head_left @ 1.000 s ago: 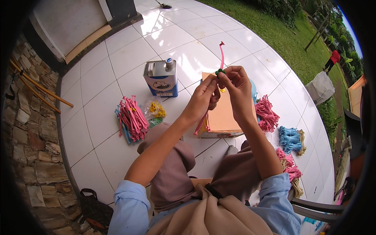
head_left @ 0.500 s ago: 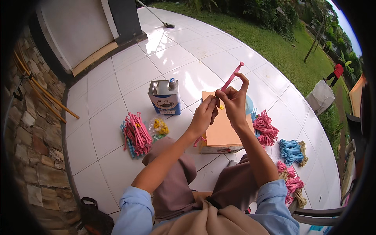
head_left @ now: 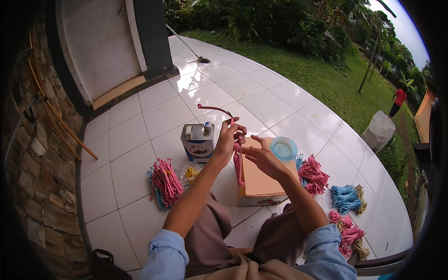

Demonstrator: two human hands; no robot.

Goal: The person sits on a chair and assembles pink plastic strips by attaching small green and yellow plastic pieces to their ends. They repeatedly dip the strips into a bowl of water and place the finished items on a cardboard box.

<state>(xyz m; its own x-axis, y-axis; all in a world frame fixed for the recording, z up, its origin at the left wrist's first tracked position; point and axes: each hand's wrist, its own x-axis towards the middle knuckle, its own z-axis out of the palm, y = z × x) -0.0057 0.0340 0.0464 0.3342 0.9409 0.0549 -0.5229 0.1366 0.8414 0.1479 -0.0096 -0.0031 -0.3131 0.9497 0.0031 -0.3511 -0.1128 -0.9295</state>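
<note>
Floor (head_left: 128, 170): supports the box (head_left: 262, 183) and, to its left, the can (head_left: 199, 145). Dish (head_left: 283, 148): on the box. Right hand (head_left: 265, 161): fingers spread, above the box. Left hand (head_left: 227, 142): pinches the pink strip (head_left: 238, 163), which extends above and below it.

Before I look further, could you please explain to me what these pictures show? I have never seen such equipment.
There is no robot here: a person works with two bare hands. The view comes from a wide fisheye camera worn on the head, looking down, so straight edges bend. The left hand holds a pink strip; the right hand is open close by, though I cannot tell whether it touches the strip. Below them, a box with a peach-coloured top carries a round light-blue dish. On the white tiled floor are a metal can, a pink bundle and a blue bundle.
</note>
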